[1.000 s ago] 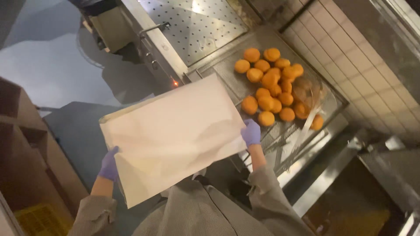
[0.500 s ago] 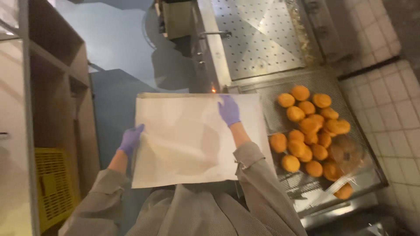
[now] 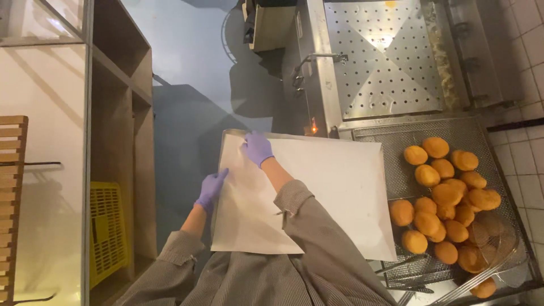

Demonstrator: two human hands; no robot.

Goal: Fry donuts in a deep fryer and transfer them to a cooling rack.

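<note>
Head view: gloved left hand (image 3: 211, 190), right hand (image 3: 258, 148) fingers pinch flat white paper sheet (image 3: 334, 187).

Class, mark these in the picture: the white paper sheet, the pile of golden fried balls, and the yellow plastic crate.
White paper sheet (image 3: 334, 187), head view, bare middle.
Golden fried balls (image 3: 447, 195), head view, a ball mid-pile.
Yellow plastic crate (image 3: 107, 226), head view, slotted side.
</note>
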